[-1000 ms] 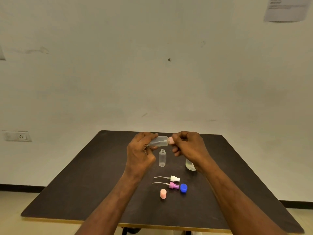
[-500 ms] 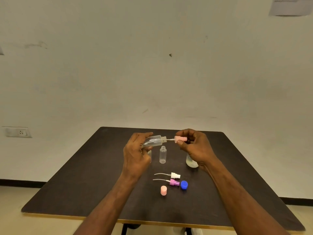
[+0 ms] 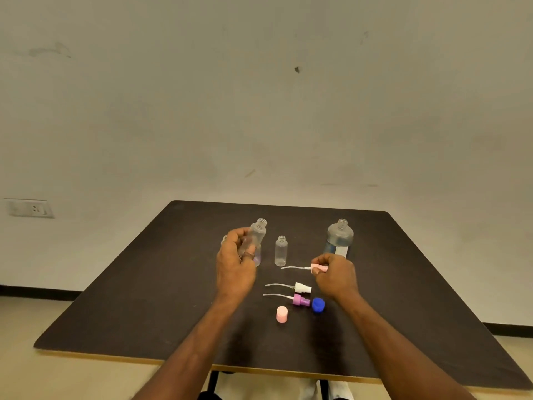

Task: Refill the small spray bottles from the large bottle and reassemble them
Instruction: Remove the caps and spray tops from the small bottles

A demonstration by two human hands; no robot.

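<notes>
Fingers of my left hand (image 3: 235, 262) curl round an uncapped small spray bottle (image 3: 255, 236), raised above the table (image 3: 144, 298). My right hand (image 3: 334, 274) pinches its pink sprayer (image 3: 318, 267) low, near the large bottle (image 3: 339, 237).

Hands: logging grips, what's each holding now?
Left hand: holds a small bottle.
Right hand: pinches the pink sprayer.

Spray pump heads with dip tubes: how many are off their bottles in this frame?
3. A pink pump head is pinched in the right hand; a white pump head and a purple pump head lie on the table below it. None appears hidden.
</notes>
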